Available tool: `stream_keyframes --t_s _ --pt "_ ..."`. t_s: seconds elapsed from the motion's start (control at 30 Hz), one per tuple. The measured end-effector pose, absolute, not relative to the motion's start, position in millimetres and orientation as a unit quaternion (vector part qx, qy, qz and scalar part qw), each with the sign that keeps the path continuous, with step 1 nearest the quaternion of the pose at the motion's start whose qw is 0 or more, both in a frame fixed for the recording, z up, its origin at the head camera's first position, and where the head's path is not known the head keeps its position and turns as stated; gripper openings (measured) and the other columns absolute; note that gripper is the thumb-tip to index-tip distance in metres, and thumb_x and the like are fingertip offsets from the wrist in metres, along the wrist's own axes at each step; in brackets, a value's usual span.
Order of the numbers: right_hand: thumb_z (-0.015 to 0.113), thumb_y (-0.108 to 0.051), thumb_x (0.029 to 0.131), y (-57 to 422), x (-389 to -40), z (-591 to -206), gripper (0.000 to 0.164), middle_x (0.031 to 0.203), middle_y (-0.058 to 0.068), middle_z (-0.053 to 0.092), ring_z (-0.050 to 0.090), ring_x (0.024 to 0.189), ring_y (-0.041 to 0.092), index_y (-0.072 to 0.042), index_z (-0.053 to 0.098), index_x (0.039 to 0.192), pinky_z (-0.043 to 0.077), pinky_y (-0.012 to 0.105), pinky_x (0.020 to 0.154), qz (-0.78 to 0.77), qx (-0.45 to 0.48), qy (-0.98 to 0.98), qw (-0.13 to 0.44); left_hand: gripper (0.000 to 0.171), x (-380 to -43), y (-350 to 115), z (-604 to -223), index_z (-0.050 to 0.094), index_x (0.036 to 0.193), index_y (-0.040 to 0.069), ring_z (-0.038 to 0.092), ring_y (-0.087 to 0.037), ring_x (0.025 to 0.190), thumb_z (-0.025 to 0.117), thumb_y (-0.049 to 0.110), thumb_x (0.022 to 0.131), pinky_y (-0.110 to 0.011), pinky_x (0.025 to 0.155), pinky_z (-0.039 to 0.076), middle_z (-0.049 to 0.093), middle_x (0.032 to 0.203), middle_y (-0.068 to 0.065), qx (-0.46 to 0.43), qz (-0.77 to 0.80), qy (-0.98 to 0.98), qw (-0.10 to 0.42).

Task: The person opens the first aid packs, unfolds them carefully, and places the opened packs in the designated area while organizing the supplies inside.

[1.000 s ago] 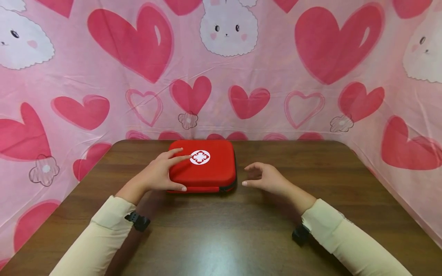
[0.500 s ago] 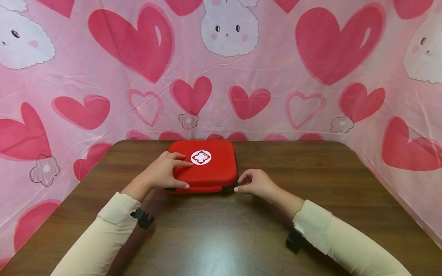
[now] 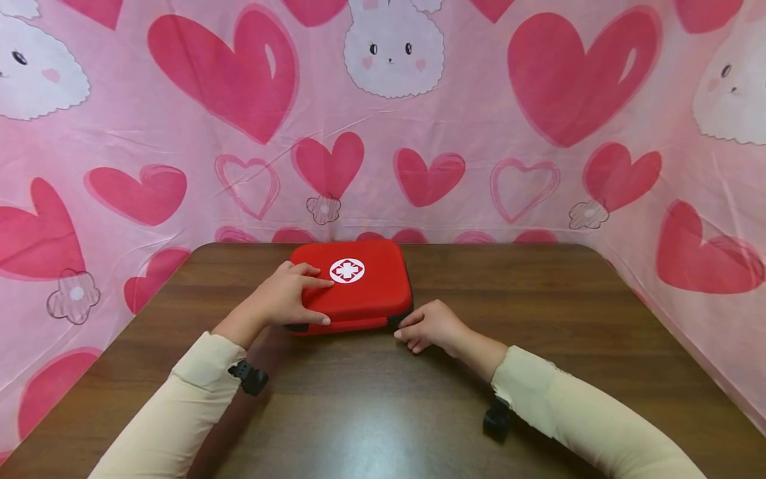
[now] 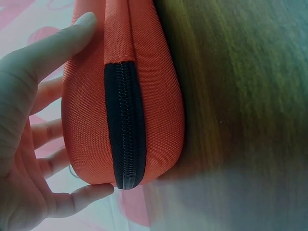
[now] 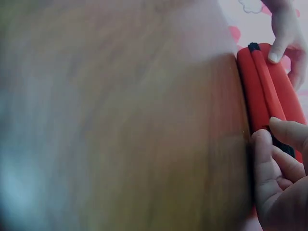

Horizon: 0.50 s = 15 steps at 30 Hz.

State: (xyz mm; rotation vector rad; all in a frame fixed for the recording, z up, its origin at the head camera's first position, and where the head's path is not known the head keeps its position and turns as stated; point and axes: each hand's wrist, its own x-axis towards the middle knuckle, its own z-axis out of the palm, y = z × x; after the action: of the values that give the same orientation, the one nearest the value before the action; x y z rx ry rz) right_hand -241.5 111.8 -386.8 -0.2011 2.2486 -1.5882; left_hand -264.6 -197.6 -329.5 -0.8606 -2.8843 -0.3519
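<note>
the red, rounded fabric case (image 3: 374,296) sits by the far edge of the brown wood-grain table (image 3: 526,286). the left hand (image 3: 286,298) rests on it, fingers apart; the right hand (image 3: 432,324) pinches the black zipper (image 4: 126,125) at its near right corner.

Red case (image 3: 377,293) — woven cloth, matt, finely rough as we see it. Zip (image 4: 127,130): black cloth tape, toothed. Tabletop (image 3: 335,406) — wood-grained, smooth, softly glossy. Backdrop (image 3: 455,113): thin, creased cloth. Sleeves (image 3: 173,399): we note plain matt cloth.
</note>
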Motion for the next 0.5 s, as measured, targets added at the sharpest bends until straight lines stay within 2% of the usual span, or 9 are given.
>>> stream_keyframes --t_s 0.27,0.5 --pt "0.081 -0.012 0.079 103.7 -241.0 -389.4 0.017 0.066 0.008 0.067 0.057 0.048 0.011 0.002 0.074 0.084 0.049 0.022 0.044 -0.59 -0.026 0.786 0.184 0.073 -266.1 -196.2 -330.7 0.067 0.128 0.023 0.043 -0.032 0.118 0.084 0.055 0.064 -0.047 0.089 0.049 0.056 0.131 -0.012 -0.272 -0.105 -0.955 0.052" --pt "0.077 -0.009 0.083 104.3 -238.6 -388.9 0.013 0.061 0.006 0.064 0.055 0.047 0.01 0.003 0.071 0.081 0.046 0.021 0.042 -0.591 -0.024 0.786 0.182 0.074 -263.5 -194.6 -328.9 0.066 0.129 0.023 0.043 -0.033 0.118 0.083 0.055 0.065 -0.048 0.088 0.05 0.055 0.132 -0.013 -0.271 -0.106 -0.956 0.046"
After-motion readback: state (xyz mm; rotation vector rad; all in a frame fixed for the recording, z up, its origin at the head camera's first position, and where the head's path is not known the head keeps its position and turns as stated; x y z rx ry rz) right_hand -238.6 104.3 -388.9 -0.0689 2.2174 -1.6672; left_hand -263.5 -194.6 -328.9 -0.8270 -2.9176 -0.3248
